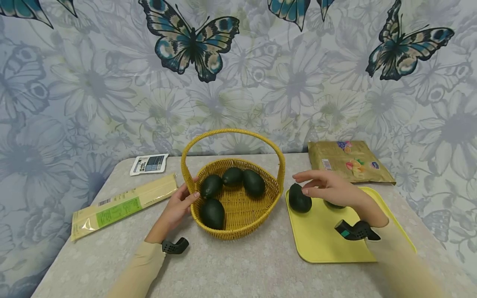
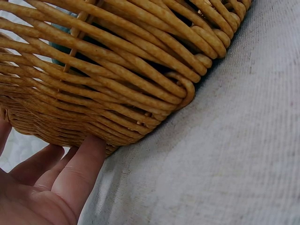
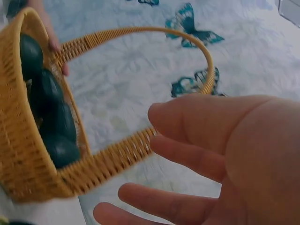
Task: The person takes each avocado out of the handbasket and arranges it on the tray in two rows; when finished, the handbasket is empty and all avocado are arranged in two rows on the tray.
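Head: left hand (image 1: 180, 203) grips wicker basket (image 1: 242, 215) at left rim, by base of handle (image 1: 185, 165). Basket stands on bench (image 1: 231, 269), four dark green avocados (image 1: 212, 214) inside. Right hand (image 1: 331, 188) above yellow tray (image 1: 316, 244), fingers released, at a fifth avocado (image 1: 299, 200); can't tell if touching. Sixth avocado (image 1: 334, 204) on tray, mostly hidden below hand. Left wrist: fingers against basket's woven outer wall. Right wrist: fingers apart, nothing between them; basket with avocados beyond.
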A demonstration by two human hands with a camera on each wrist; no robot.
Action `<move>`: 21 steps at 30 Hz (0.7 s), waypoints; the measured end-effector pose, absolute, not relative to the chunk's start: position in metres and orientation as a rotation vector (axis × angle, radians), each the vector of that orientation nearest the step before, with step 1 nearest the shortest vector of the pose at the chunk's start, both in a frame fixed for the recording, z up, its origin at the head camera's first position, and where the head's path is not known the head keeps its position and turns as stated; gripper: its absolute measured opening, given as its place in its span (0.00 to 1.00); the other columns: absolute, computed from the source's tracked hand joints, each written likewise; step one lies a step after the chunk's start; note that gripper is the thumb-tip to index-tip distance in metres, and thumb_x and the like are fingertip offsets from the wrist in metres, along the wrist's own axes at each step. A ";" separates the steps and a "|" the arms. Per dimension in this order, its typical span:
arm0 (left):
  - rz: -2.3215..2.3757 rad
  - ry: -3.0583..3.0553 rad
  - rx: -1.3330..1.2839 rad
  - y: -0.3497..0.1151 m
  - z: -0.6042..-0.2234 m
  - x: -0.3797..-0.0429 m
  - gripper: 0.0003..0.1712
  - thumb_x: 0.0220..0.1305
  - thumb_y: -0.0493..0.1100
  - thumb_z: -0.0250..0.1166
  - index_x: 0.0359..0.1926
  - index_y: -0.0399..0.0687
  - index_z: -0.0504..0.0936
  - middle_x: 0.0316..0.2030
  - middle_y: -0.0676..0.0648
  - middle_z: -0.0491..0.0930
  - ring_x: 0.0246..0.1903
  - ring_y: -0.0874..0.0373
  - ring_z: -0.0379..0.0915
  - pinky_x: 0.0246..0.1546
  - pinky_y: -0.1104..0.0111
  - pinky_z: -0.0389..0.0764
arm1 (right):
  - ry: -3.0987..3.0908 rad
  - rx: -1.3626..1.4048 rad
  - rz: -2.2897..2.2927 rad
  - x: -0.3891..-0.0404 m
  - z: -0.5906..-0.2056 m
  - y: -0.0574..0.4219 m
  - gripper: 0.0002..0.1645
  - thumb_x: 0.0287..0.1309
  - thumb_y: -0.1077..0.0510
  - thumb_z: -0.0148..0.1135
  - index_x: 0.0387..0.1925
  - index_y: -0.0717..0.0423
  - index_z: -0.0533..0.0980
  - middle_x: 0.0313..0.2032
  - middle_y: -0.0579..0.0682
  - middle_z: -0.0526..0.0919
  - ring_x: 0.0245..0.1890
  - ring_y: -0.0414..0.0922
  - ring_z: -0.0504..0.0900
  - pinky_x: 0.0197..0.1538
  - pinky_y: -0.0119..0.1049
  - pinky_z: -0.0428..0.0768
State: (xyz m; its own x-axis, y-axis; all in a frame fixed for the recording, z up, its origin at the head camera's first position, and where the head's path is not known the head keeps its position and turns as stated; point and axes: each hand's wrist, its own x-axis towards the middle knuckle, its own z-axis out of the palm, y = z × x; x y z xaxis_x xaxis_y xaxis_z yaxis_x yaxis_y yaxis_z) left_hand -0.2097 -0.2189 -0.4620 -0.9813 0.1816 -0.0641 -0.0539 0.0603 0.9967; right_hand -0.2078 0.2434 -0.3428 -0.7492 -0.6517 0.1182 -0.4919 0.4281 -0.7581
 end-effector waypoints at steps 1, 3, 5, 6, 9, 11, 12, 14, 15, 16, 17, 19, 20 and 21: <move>2.040 2.154 0.131 -0.219 -0.462 -0.210 0.35 0.78 0.41 0.54 0.80 0.50 0.54 0.74 0.32 0.59 0.52 0.67 0.72 0.46 0.73 0.82 | 2.465 -1.031 -1.205 -0.209 -0.343 0.237 0.25 0.72 0.62 0.58 0.67 0.65 0.71 0.63 0.68 0.77 0.54 0.32 0.83 0.52 0.33 0.83; 2.038 2.158 0.132 -0.219 -0.462 -0.210 0.35 0.78 0.41 0.55 0.80 0.51 0.54 0.74 0.32 0.59 0.52 0.67 0.72 0.46 0.73 0.82 | 2.417 -1.041 -1.168 -0.211 -0.342 0.224 0.26 0.72 0.60 0.58 0.68 0.64 0.72 0.64 0.66 0.77 0.56 0.40 0.83 0.53 0.34 0.82; 2.038 2.162 0.132 -0.219 -0.462 -0.210 0.35 0.78 0.41 0.55 0.80 0.51 0.54 0.74 0.32 0.59 0.52 0.67 0.71 0.46 0.73 0.82 | 2.369 -1.066 -1.127 -0.212 -0.342 0.211 0.27 0.73 0.58 0.58 0.68 0.63 0.71 0.65 0.64 0.77 0.58 0.49 0.83 0.55 0.35 0.82; 2.036 2.166 0.131 -0.219 -0.462 -0.210 0.35 0.78 0.41 0.55 0.80 0.51 0.54 0.74 0.32 0.59 0.52 0.67 0.71 0.46 0.73 0.82 | 2.344 -1.091 -1.110 -0.213 -0.342 0.204 0.27 0.73 0.58 0.58 0.69 0.62 0.71 0.65 0.63 0.77 0.59 0.53 0.82 0.55 0.36 0.82; 2.031 2.168 0.133 -0.220 -0.462 -0.210 0.36 0.78 0.41 0.54 0.80 0.51 0.53 0.74 0.32 0.59 0.53 0.66 0.71 0.46 0.73 0.82 | 2.285 -1.155 -1.082 -0.213 -0.342 0.183 0.27 0.74 0.56 0.58 0.69 0.60 0.71 0.64 0.61 0.78 0.60 0.56 0.81 0.55 0.38 0.83; 2.022 2.175 0.135 -0.220 -0.461 -0.210 0.36 0.78 0.42 0.55 0.80 0.51 0.53 0.74 0.32 0.59 0.54 0.65 0.70 0.46 0.73 0.82 | 2.227 -1.211 -1.100 -0.214 -0.344 0.169 0.27 0.74 0.57 0.57 0.69 0.62 0.70 0.64 0.63 0.78 0.58 0.56 0.82 0.54 0.39 0.83; 2.018 2.178 0.137 -0.220 -0.461 -0.210 0.36 0.78 0.41 0.54 0.80 0.51 0.53 0.74 0.32 0.59 0.54 0.64 0.70 0.47 0.73 0.82 | 2.201 -1.218 -1.110 -0.215 -0.345 0.162 0.27 0.74 0.57 0.57 0.69 0.62 0.70 0.64 0.63 0.78 0.58 0.55 0.82 0.54 0.39 0.83; 2.013 2.185 0.138 -0.220 -0.461 -0.210 0.36 0.78 0.41 0.54 0.80 0.51 0.53 0.74 0.32 0.59 0.54 0.63 0.70 0.46 0.73 0.82 | 2.143 -1.222 -1.126 -0.217 -0.347 0.147 0.28 0.74 0.57 0.57 0.70 0.63 0.68 0.65 0.63 0.76 0.58 0.55 0.82 0.57 0.39 0.82; 2.009 2.192 0.136 -0.220 -0.462 -0.211 0.36 0.78 0.41 0.55 0.80 0.51 0.54 0.74 0.32 0.59 0.54 0.63 0.70 0.46 0.73 0.82 | 2.118 -1.228 -1.127 -0.219 -0.348 0.139 0.29 0.74 0.58 0.57 0.71 0.63 0.68 0.66 0.64 0.75 0.58 0.56 0.82 0.58 0.39 0.82; 2.010 2.197 0.135 -0.220 -0.462 -0.211 0.35 0.77 0.41 0.55 0.80 0.50 0.54 0.74 0.32 0.60 0.54 0.63 0.70 0.46 0.73 0.82 | 2.101 -1.231 -1.123 -0.221 -0.350 0.132 0.29 0.74 0.58 0.57 0.71 0.62 0.67 0.67 0.63 0.74 0.59 0.56 0.81 0.59 0.38 0.81; 2.011 2.199 0.134 -0.220 -0.463 -0.211 0.35 0.77 0.40 0.55 0.80 0.50 0.54 0.74 0.32 0.60 0.53 0.63 0.70 0.46 0.73 0.82 | 2.096 -1.234 -1.112 -0.222 -0.352 0.125 0.29 0.73 0.57 0.57 0.72 0.62 0.67 0.67 0.63 0.74 0.60 0.56 0.81 0.59 0.38 0.81; 2.012 2.201 0.134 -0.220 -0.464 -0.211 0.35 0.77 0.41 0.55 0.80 0.50 0.55 0.74 0.32 0.61 0.53 0.63 0.70 0.46 0.73 0.81 | 2.101 -1.233 -1.084 -0.224 -0.356 0.112 0.30 0.73 0.56 0.58 0.72 0.59 0.68 0.68 0.60 0.74 0.59 0.53 0.82 0.59 0.36 0.81; 2.012 2.201 0.137 -0.220 -0.464 -0.211 0.35 0.77 0.41 0.55 0.80 0.50 0.55 0.74 0.32 0.61 0.53 0.63 0.70 0.47 0.74 0.81 | 2.109 -1.231 -1.064 -0.225 -0.358 0.105 0.30 0.72 0.56 0.59 0.72 0.58 0.68 0.68 0.59 0.74 0.56 0.51 0.83 0.57 0.35 0.81; 2.011 2.201 0.139 -0.220 -0.464 -0.211 0.35 0.77 0.41 0.56 0.80 0.50 0.55 0.74 0.32 0.61 0.53 0.63 0.70 0.47 0.73 0.81 | 2.119 -1.226 -1.047 -0.227 -0.360 0.100 0.30 0.72 0.55 0.59 0.72 0.56 0.68 0.69 0.58 0.74 0.54 0.49 0.84 0.55 0.34 0.82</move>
